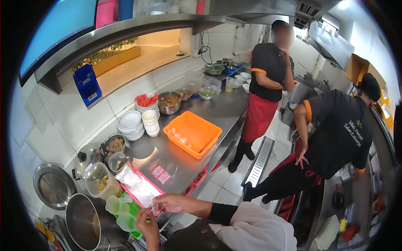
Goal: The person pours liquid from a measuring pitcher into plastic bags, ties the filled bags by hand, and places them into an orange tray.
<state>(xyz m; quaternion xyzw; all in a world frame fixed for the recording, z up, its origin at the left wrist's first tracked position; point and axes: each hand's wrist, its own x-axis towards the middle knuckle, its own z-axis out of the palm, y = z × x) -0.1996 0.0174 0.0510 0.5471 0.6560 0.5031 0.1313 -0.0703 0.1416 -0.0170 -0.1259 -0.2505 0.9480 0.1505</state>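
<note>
At the counter's near edge, my left hand (pixel 147 224) and my right hand (pixel 169 203) meet with fingers pinched. Between them is a small piece of clear plastic (pixel 155 207), which looks like a thin bag. Just beyond my hands lies a pink tray (pixel 144 180) with white plastic bags (pixel 133 184) in it. To the left, green plastic cups (pixel 126 221) stand in a bright green basket (pixel 135 233). A clear packet with red print (pixel 160 172) lies flat on the steel counter (pixel 146 154).
An orange basin (pixel 211 140) holds clear plastic bags. Stacked white bowls (pixel 130 123), paper cups (pixel 150 123) and a meat-filled metal bowl (pixel 169 102) line the wall. A large pot (pixel 83 221) stands left. Two co-workers (pixel 268 79) (pixel 335 129) stand to the right.
</note>
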